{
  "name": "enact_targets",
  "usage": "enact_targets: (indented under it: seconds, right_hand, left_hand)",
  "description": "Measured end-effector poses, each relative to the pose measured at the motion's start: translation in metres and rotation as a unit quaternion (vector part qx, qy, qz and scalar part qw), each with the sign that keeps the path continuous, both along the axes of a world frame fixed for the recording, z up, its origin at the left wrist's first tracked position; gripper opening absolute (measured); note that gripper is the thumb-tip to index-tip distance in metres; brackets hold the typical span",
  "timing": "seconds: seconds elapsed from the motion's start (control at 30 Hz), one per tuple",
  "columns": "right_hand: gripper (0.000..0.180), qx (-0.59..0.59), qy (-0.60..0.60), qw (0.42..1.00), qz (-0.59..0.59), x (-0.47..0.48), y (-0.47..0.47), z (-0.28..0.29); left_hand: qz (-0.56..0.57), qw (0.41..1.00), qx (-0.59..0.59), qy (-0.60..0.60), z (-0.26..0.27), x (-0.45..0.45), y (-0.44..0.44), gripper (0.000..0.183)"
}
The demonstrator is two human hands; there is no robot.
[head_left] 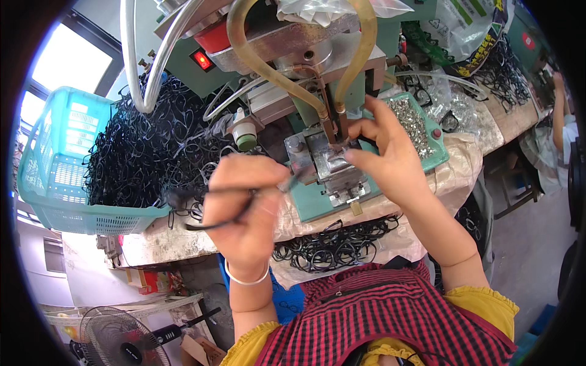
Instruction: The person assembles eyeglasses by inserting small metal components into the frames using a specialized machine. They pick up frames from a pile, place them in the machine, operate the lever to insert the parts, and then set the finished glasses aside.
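Note:
My left hand (247, 210), blurred, grips a black spectacle frame part (219, 224) left of a bench machine's metal fixture (332, 160). Whether that part is a whole frame or temples is unclear. My right hand (389, 151) is at the fixture's right side, thumb and fingers bent around the copper-coloured electrodes (336, 130). Between the fingertips, any small piece is too fine to make out. Two yellowish hoses (366, 41) run down to the electrodes. A green tray of small metal parts (442, 153) stands right of the fixture, partly behind my right hand.
A turquoise basket (96, 219) beside a heap of black spectacle frames (146, 151) stands at left. More frames (329, 247) lie along the bench's front edge. A green-capped push button (246, 137) sits near my left hand. A fan (123, 338) stands lower left; another person's arm (558, 114) shows far right.

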State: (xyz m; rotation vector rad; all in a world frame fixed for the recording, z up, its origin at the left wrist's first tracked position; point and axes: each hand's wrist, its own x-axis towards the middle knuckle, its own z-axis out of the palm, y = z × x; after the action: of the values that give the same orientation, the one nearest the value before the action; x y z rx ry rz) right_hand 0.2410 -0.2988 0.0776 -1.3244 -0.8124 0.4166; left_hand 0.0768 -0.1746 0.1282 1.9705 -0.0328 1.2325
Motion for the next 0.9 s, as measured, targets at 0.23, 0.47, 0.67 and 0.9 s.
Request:
enact_targets:
  seconds: [0.23,0.47,0.67,0.9]
  right_hand:
    - [0.034,-0.139,-0.144,0.972,-0.119,0.064,-0.033,-0.035]
    - [0.026,-0.219,-0.174,0.936,-0.215,0.089,-0.062,-0.084]
    - [0.017,-0.274,-0.443,0.82,-0.237,0.085,-0.032,-0.099]
    - [0.011,-0.212,-0.385,0.85,-0.29,0.081,-0.053,-0.107]
  left_hand:
    - [-0.011,0.957,0.277,0.086,-0.049,0.017,-0.016,0.025]
    - [-0.017,0.965,0.234,0.114,-0.048,0.018,-0.017,0.024]
    - [0.026,0.975,0.203,0.092,-0.063,0.008,-0.028,0.032]
    - [0.35,0.935,0.041,0.035,-0.068,-0.083,0.007,0.027]
